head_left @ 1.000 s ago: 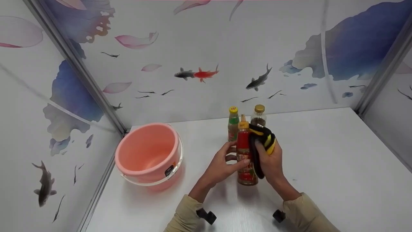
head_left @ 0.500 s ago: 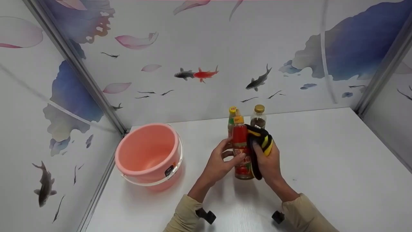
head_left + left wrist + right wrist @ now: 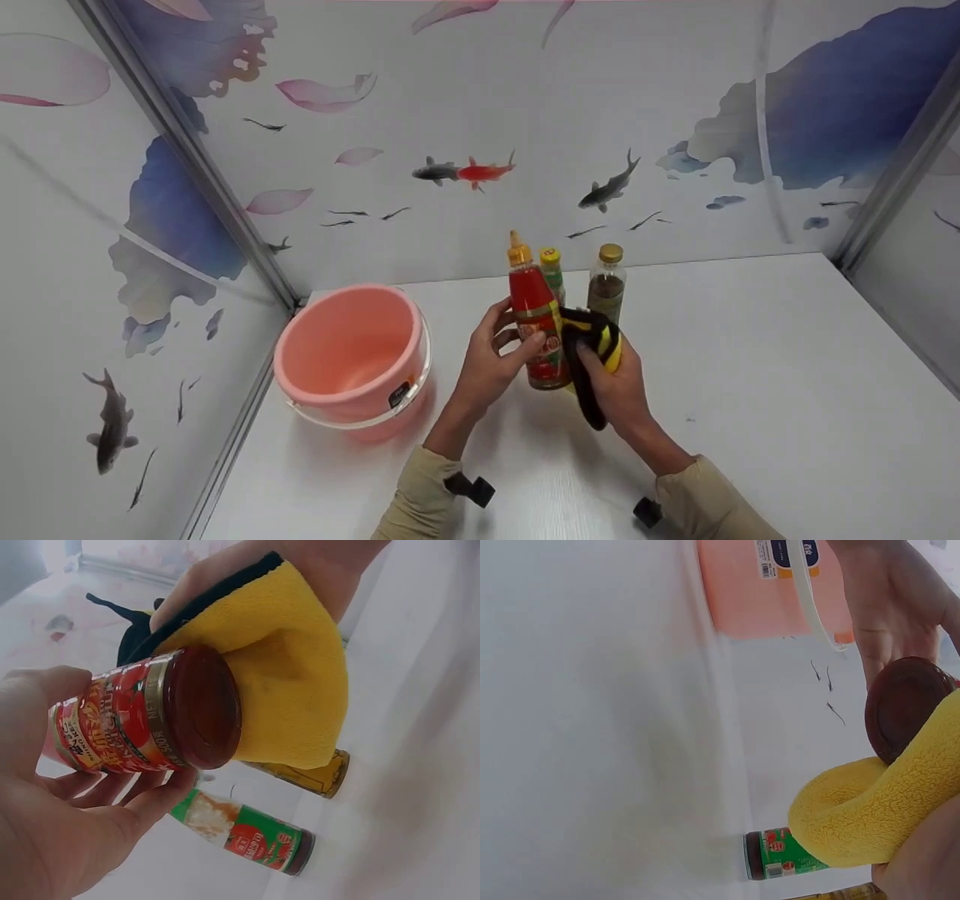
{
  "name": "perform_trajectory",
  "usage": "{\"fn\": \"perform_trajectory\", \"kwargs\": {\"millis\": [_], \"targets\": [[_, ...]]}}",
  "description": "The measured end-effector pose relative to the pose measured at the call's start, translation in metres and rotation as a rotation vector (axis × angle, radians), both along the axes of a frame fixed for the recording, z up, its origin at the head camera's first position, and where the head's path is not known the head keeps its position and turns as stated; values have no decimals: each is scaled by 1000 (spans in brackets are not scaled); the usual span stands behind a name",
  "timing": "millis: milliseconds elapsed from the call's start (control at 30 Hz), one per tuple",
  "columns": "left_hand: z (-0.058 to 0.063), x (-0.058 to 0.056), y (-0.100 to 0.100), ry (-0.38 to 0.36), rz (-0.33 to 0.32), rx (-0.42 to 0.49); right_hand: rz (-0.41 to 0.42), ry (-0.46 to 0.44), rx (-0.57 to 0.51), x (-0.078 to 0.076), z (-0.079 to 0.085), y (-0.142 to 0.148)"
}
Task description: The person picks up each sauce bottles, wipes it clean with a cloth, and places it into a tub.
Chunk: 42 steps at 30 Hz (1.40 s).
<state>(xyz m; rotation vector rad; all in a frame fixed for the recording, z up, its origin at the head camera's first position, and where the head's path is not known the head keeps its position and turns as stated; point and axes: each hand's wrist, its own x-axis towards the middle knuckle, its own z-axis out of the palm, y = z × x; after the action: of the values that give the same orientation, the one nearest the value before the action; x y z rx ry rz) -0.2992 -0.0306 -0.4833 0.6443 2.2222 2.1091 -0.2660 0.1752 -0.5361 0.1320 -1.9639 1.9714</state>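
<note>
My left hand [image 3: 484,367] grips a ketchup bottle [image 3: 534,292] with a red body and an orange nozzle cap. The bottle is held off the table, its top leaning left; its dark base [image 3: 902,709] shows in the right wrist view. In my right hand [image 3: 624,386] is a folded cloth [image 3: 292,690], yellow on one side with black trim, lying against the bottle's right side. Behind them stand a green-labelled bottle [image 3: 259,836] with a yellow cap and a clear bottle [image 3: 606,289] with a gold cap and dark contents. The cloth partly covers both in the wrist views.
A pink bucket [image 3: 322,337] with a white handle [image 3: 360,425] stands on the left of the white table [image 3: 765,360]. Printed wall panels [image 3: 480,90] with fish and petals enclose the back and sides.
The ketchup bottle has risen and moved left in my left hand, now tilting left. My right hand and the cloth have shifted left with it. The bottles behind show more.
</note>
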Motion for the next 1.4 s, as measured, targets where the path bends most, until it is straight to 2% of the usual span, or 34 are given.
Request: {"fn": "perform_trajectory", "kwargs": {"millis": [133,267,433,700,900,1067,1400], "targets": [[9,-1,-7,31,42,12,23,-5,-4,0,-2,0],[15,-1,-14,75,114,11,33,-25,-1,0,-2,0],[21,-2,-22,142,233,3,29,-57,14,0,-4,-2],[37,-2,-47,275,423,-11,47,-78,19,1,-7,-5],[50,0,-67,352,498,79,45,-92,25,0,-9,-6],[57,1,-81,385,558,126,52,-90,34,0,-11,-6],[61,-3,-103,475,653,118,63,-103,26,0,-10,-6]]}}
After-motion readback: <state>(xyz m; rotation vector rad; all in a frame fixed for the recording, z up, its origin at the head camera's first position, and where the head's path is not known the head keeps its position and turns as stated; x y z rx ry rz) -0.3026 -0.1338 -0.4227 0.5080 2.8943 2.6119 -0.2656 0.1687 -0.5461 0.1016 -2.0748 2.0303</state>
